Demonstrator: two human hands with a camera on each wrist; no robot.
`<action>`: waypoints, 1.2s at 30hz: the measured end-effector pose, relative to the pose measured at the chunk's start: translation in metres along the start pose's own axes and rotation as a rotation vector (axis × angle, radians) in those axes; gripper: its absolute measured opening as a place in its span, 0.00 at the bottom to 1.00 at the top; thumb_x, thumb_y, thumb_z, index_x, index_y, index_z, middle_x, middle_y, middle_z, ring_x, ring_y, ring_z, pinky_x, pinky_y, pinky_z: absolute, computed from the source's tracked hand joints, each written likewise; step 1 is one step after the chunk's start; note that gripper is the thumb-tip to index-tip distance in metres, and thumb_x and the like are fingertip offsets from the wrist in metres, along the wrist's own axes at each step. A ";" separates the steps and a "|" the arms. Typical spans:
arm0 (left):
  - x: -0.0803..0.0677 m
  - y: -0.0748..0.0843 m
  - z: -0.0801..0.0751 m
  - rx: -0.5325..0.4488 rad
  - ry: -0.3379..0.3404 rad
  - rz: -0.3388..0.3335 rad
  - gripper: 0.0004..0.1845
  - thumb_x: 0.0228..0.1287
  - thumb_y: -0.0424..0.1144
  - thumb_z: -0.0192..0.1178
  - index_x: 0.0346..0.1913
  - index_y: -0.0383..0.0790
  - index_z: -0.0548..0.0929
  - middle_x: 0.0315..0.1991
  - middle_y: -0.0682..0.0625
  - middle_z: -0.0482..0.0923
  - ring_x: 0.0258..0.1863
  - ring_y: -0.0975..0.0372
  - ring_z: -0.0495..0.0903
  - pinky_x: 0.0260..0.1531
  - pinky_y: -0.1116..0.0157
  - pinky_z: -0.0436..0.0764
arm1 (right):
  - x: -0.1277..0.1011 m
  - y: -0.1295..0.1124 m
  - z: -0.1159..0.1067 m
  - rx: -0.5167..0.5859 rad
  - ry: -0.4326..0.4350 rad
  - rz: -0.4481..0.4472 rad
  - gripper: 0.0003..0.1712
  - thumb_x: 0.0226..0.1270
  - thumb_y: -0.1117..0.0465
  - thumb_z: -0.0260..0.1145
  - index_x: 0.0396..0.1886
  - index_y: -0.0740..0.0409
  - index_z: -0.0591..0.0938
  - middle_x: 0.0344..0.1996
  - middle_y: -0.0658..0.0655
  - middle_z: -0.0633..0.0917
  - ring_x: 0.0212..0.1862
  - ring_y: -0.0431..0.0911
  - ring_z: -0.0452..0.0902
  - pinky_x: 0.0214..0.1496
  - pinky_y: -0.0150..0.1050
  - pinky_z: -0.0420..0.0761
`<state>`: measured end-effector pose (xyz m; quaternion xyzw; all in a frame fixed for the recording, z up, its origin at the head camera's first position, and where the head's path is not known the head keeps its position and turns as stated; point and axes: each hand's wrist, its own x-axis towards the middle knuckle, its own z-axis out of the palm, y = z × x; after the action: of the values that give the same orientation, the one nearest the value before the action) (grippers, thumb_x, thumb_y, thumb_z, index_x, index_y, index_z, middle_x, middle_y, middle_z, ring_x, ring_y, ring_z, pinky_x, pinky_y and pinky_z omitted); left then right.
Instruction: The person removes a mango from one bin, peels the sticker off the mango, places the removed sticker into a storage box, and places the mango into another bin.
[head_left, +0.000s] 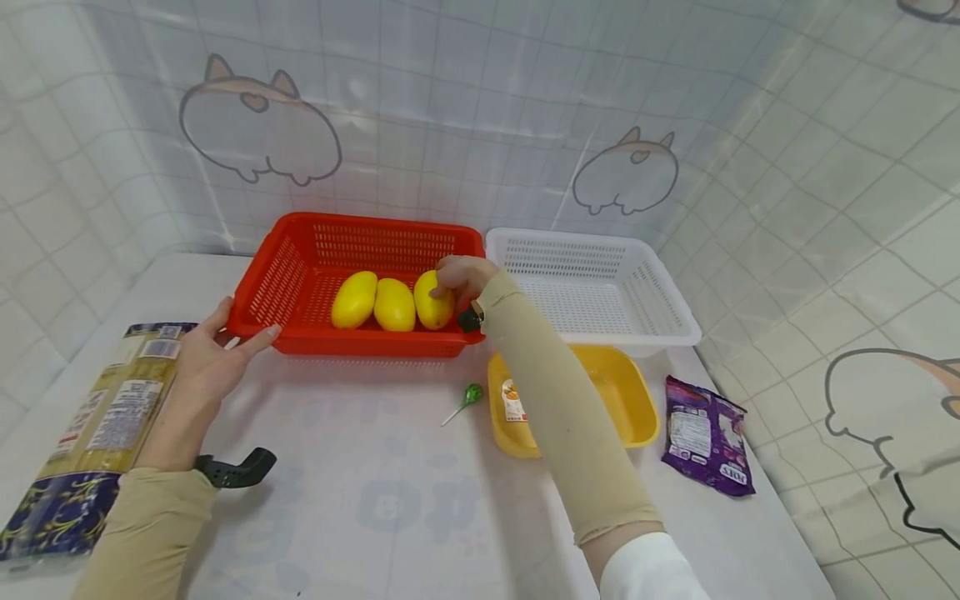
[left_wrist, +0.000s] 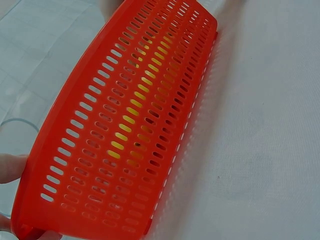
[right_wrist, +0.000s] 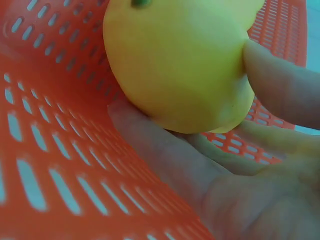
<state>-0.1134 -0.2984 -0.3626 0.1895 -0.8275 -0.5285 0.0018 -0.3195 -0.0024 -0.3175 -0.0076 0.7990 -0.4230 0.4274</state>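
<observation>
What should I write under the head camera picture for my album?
A right hand grips a yellow mango in the red basket while the left hand steadies its corner.

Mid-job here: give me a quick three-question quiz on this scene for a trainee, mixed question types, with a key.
1. True or false: the right hand grips the rightmost mango inside the red basket.
2. Multiple choice: what does the left hand touch? A) the pasta packet B) the red basket's left end C) the lollipop
3. Fill in: the white basket holds ____ mangoes.

Key:
1. True; the right wrist view shows fingers curled round it.
2. B; its straight fingers rest on the basket's wall.
3. No; all three yellow mangoes are in the red basket, and the white one shows nothing inside.
</observation>
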 end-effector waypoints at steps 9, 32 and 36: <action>0.001 -0.001 0.000 0.007 0.003 0.013 0.52 0.69 0.61 0.56 0.79 0.51 0.33 0.82 0.46 0.35 0.78 0.44 0.47 0.72 0.44 0.63 | 0.004 0.003 0.003 -0.019 0.008 0.004 0.44 0.72 0.66 0.61 0.81 0.52 0.50 0.77 0.56 0.58 0.67 0.56 0.69 0.66 0.54 0.77; 0.002 -0.001 -0.001 0.016 0.008 0.010 0.51 0.68 0.62 0.56 0.79 0.52 0.33 0.82 0.45 0.36 0.78 0.44 0.48 0.71 0.44 0.64 | 0.011 0.007 0.006 -0.119 -0.005 -0.002 0.42 0.71 0.63 0.63 0.80 0.52 0.56 0.75 0.55 0.62 0.65 0.55 0.71 0.68 0.49 0.76; 0.002 -0.001 -0.001 0.014 0.007 0.010 0.51 0.69 0.62 0.56 0.79 0.51 0.33 0.82 0.45 0.36 0.78 0.44 0.48 0.71 0.45 0.64 | 0.011 0.007 0.006 -0.124 -0.012 -0.003 0.42 0.72 0.63 0.62 0.80 0.53 0.54 0.76 0.56 0.61 0.69 0.56 0.69 0.70 0.51 0.74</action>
<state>-0.1144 -0.3002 -0.3634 0.1871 -0.8322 -0.5219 0.0062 -0.3196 -0.0063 -0.3317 -0.0377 0.8211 -0.3733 0.4301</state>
